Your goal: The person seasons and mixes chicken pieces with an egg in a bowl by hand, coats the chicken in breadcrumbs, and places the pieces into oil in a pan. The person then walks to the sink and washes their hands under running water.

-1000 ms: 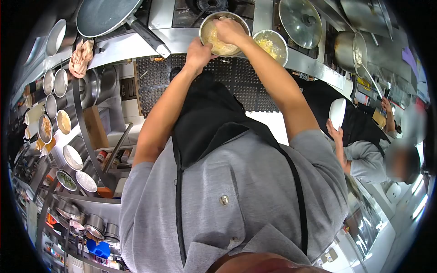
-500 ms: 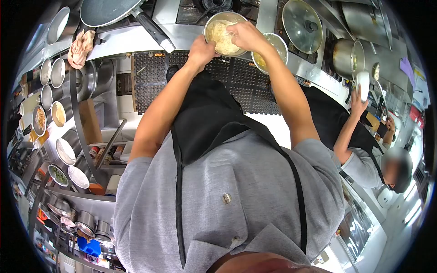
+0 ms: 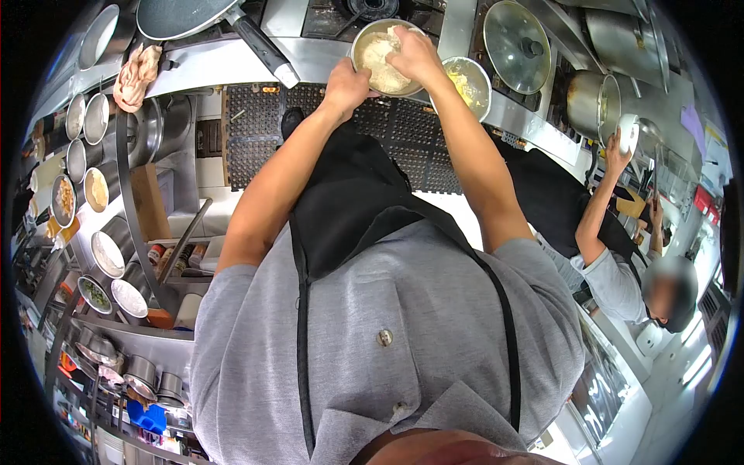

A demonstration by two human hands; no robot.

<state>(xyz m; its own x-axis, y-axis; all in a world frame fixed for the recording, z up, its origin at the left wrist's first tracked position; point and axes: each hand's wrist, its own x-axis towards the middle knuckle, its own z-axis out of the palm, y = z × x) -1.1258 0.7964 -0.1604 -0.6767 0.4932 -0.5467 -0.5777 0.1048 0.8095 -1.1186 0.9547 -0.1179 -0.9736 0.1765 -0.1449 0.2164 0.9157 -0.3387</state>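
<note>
A metal bowl (image 3: 357, 48) of pale, crumb-like coating (image 3: 378, 53) stands at the stove's front edge. My left hand (image 3: 348, 84) is closed on the bowl's near left rim, steadying it. Over the bowl's right side, my right hand (image 3: 414, 57) has its fingers curled into the crumbs. Something pale shows by those fingertips, but its kind is hidden by the hand and crumbs. Just right of it, partly behind my right wrist, is a second metal bowl (image 3: 482, 97) with a yellow, wet-looking mixture (image 3: 463, 87).
A frying pan (image 3: 182, 17) with its handle (image 3: 263, 48) jutting toward me lies at left. To the right are a glass lid (image 3: 513, 46) and a pot (image 3: 583, 101). A co-worker (image 3: 608, 267) holds a white bowl (image 3: 628, 135). Several ingredient containers line the left; a crumpled cloth (image 3: 138, 77) hangs there.
My right hand has shifted slightly right and turned within the crumbs, where a pale lump now shows. The left hand stays on the rim. The co-worker's white bowl has moved a little.
</note>
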